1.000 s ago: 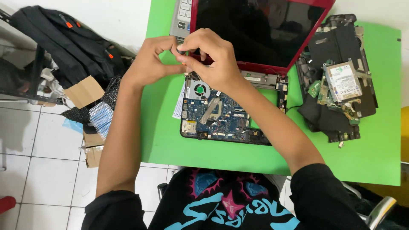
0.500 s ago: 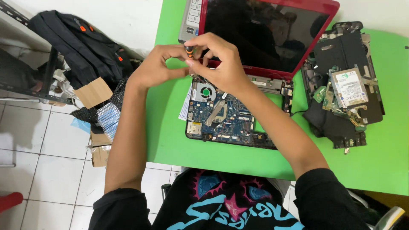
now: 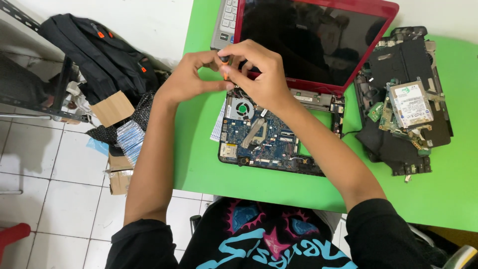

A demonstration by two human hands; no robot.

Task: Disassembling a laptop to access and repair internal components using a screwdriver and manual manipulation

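Head cam view: the kid's left hand (image 3: 191,79) & right hand (image 3: 266,74) meet up high, near 12 o'clock, over the green table (image 3: 199,164). Both hands pinch a small tool w/ a black & orange handle (image 3: 225,67); only a bit of it peeks out between the fingers, so I can't tell what kind of tool it is. Left thumb & fingers curl in to it from the 9 o'clock side, right fingers wrap over it from the 3 o'clock side. Just under the hands, toward 6 o'clock, lies an open laptop base w/ a blue circuit board (image 3: 264,137) & a little round fan (image 3: 242,108). Behind the hands, at 12 to 1 o'clock, is the red laptop lid w/ a dark screen (image 3: 318,40), & a grey keyboard piece (image 3: 226,20) pokes out at 11 o'clock. At 3 o'clock sits a pile of black laptop parts (image 3: 398,134) w/ a silver hard drive (image 3: 411,104) on top. On the floor at 9 to 10 o'clock: a black backpack (image 3: 94,55) & a brown cardboard box (image 3: 112,107). Kid wears a black shirt w/ blue & pink art (image 3: 264,239), at 6 o'clock.
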